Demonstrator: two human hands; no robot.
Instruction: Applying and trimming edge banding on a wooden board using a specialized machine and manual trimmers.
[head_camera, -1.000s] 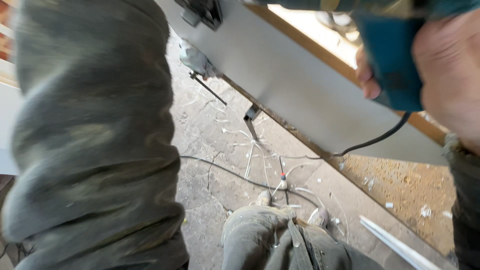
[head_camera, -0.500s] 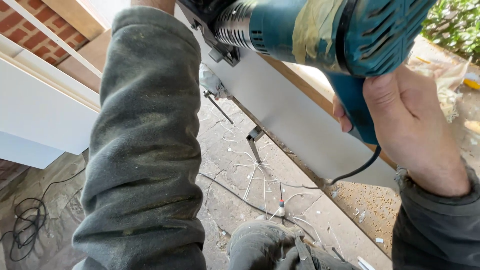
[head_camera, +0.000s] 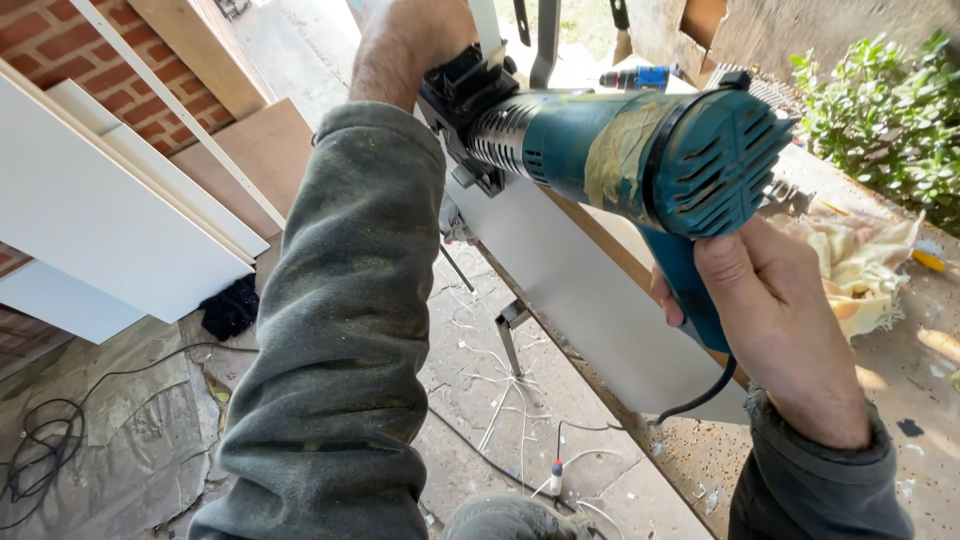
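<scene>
Teal heat gun (head_camera: 640, 150) gripped by right hand (head_camera: 775, 320) at handle, left hand (head_camera: 410, 45) closed at its nozzle end, white panel (head_camera: 590, 290) beneath.

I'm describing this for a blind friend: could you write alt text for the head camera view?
A person's right hand grips the handle of a teal power tool, while the left hand holds its black front end above a long white board. More white panels lean on a brick wall at left.
</scene>
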